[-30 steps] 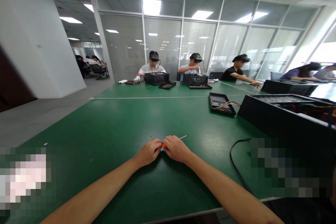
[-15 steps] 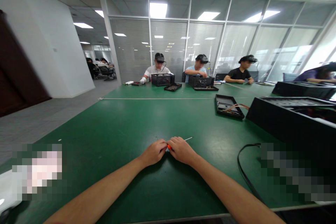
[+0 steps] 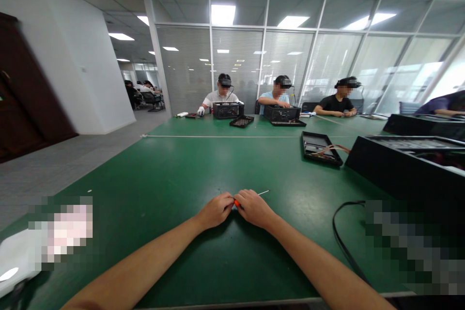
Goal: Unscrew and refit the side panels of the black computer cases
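My right hand [image 3: 251, 206] is wrapped round a screwdriver [image 3: 237, 203]. Its orange handle end shows at the thumb side, and the thin metal shaft sticks out past the knuckles to the right. Close beside it, my left hand [image 3: 217, 210] is closed with the fingers curled, its fingertips at or very near the handle's end. What those left fingers hold, if anything, is hidden. Both hands rest on or just over the green table [image 3: 189, 169].
At the right stands a large black computer case [image 3: 395, 167], with a black panel [image 3: 321, 149] joined to it by cables. A black cable [image 3: 336, 225] curves near my right forearm. A white object [image 3: 18, 256] lies left. Co-workers sit across the table with black cases [image 3: 228, 110].
The whole view has shifted slightly to the right. My hands and the screwdriver keep nearly the same pose.
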`<state>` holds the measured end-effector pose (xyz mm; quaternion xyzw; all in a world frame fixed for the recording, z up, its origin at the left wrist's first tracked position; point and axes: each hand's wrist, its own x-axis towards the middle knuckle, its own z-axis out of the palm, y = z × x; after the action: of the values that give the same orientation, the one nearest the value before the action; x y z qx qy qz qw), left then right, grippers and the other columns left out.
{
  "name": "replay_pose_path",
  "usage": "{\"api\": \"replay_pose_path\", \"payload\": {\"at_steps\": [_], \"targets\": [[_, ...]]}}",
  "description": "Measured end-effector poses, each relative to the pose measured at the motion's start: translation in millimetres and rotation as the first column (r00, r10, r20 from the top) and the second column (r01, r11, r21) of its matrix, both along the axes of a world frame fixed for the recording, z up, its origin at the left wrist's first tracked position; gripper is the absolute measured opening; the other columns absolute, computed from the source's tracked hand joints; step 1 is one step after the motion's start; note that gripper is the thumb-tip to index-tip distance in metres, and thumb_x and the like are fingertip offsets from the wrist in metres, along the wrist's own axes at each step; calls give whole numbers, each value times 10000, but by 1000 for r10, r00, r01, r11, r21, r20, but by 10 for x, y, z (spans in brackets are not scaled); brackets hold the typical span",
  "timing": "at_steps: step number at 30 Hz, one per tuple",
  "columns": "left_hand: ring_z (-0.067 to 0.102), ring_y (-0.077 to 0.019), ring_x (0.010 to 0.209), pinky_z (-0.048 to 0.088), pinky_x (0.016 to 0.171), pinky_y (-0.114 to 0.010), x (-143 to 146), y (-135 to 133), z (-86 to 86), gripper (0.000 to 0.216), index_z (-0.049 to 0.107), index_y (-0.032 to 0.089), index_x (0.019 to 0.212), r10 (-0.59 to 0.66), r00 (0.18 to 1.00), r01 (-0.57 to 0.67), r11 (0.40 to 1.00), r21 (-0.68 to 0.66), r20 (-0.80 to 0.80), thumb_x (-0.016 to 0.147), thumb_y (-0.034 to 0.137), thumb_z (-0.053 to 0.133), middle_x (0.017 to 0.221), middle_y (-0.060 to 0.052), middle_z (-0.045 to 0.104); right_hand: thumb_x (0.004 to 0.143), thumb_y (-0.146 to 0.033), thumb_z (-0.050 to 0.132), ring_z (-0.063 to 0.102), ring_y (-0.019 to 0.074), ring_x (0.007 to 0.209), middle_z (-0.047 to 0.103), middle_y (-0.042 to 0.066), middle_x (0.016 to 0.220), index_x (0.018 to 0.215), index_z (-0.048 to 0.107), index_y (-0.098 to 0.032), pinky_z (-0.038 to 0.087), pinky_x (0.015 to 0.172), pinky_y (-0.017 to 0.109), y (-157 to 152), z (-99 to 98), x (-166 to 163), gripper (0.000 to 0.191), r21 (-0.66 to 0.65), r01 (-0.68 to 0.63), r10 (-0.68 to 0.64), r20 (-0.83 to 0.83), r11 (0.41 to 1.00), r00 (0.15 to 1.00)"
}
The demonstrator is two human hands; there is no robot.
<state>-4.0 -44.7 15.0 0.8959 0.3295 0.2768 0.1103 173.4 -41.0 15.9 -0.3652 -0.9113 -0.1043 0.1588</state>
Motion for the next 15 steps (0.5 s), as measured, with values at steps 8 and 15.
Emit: {"api": "replay_pose_path", "payload": {"at_steps": [8, 15], "targets": [[499, -134, 833, 401, 782, -260, 4, 2, 4, 219, 549, 154, 830, -9, 1000, 9, 1000, -3, -14, 843, 125, 333, 863, -47, 542, 838, -210, 411, 437, 175, 828, 518, 58, 846, 898, 506, -151, 302, 725, 297, -2, 2, 6, 127, -15, 6, -6, 2, 1000, 1000], [496, -133, 848, 398, 796, -258, 8, 2, 11, 231, 551, 154, 841, -11, 1000, 11, 1000, 2, -23, 850, 132, 321, 871, -47, 539, 832, -218, 420, 441, 181, 852, 527, 66, 870, 922, 512, -148, 303, 745, 299, -9, 21, 15, 147, -41, 12, -12, 11, 999, 1000]]}}
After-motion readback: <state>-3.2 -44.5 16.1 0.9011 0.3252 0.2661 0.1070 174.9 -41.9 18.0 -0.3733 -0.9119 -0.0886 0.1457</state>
